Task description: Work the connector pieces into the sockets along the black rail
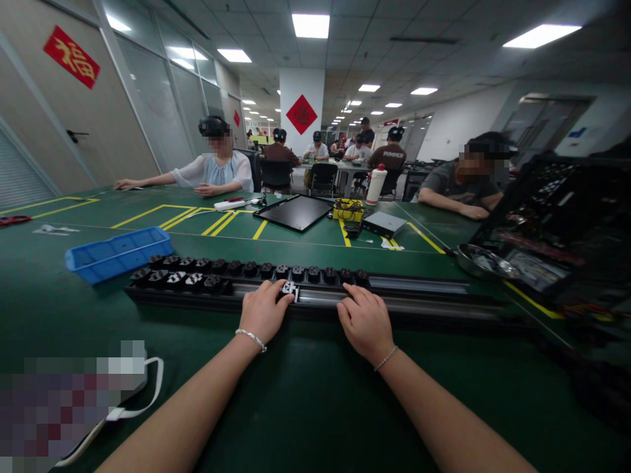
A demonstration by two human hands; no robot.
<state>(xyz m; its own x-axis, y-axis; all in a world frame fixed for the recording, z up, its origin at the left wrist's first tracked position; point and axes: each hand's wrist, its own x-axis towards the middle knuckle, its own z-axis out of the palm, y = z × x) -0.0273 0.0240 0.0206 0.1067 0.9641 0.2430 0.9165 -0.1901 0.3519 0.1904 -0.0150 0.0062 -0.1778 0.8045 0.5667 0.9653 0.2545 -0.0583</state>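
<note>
A long black double-channel track lies across the table in front of me. Small black socket modules fill much of its back row, and several more sit at the left end of the front row. In the front channel, my left hand grips one socket module with light metal parts, thumb on the near side and fingers behind. A bare stretch of channel lies to the right of that module. My right hand rests on the track further right, fingers extended near the back row's end, with nothing visible in it.
A blue plastic bin stands behind the track's left end. Beyond lie a black panel, a yellow box, a grey box and a bottle. At right are a metal bowl and dark equipment. Two people sit across.
</note>
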